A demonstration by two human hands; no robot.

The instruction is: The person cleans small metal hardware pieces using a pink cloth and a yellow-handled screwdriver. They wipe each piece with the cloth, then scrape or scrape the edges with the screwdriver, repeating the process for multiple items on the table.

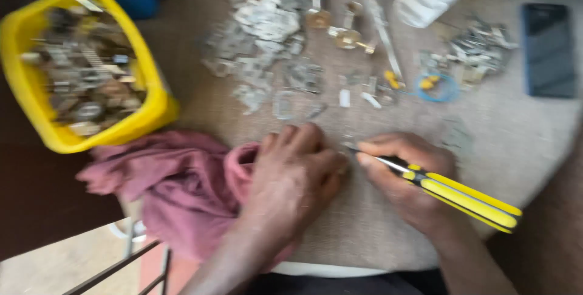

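Presently, near the bench's [534, 149] front edge, the right hand [407, 179] grips a yellow screwdriver [461, 198], tip by the left hand [297, 173], curled on something unseen; steadying seems needed next.

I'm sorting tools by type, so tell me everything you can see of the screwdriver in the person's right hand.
The screwdriver has a thick yellow handle with black stripes and a thin bright metal shaft. It lies slanted, handle toward the lower right, tip pointing left toward the left hand. The right hand grips it near the shaft, over the grey cloth-covered table. Blur hides its tip.
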